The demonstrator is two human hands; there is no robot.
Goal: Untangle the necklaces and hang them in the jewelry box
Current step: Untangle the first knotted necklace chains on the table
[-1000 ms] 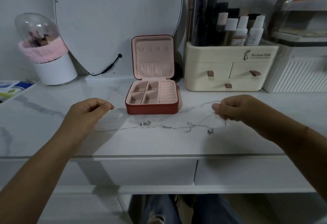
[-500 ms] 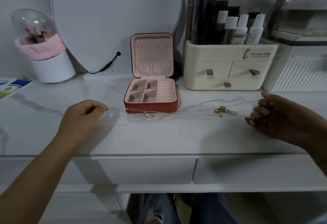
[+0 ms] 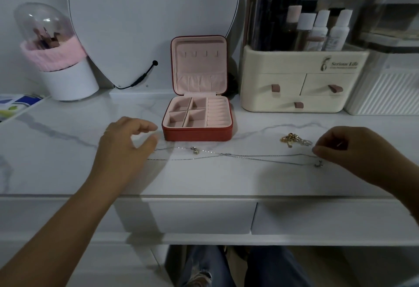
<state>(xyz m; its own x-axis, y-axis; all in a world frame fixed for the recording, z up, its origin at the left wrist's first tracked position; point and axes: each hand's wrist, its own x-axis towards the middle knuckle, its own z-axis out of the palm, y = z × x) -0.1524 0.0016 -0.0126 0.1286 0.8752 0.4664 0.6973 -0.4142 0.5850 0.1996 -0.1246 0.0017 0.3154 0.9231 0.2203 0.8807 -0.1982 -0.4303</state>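
At far left, a domed brush holder (image 3: 54,64) with a pink band stands on a white marble vanity top (image 3: 68,164), beside a curved mirror (image 3: 154,25). A person's left hand (image 3: 127,143) hovers over the top with thumb and forefinger spread wide, gripping nothing, just above the left end of a thin silver chain (image 3: 249,157). The chain lies stretched across the marble in front of a red jewelry box (image 3: 197,133), with a small pendant (image 3: 195,150) near its left part. The box stands open at centre, its lid upright and showing four bare hooks, its pink compartments holding nothing. To the right, a tangled gold necklace (image 3: 291,139) sits in a small heap on the marble, just behind the chain's right end. The right hand (image 3: 353,150), fingers curled, pinches that right end at its fingertips, and a second small charm (image 3: 319,164) lies just below them. Behind, a cream cosmetics organizer (image 3: 303,78) holds bottles and tubes.
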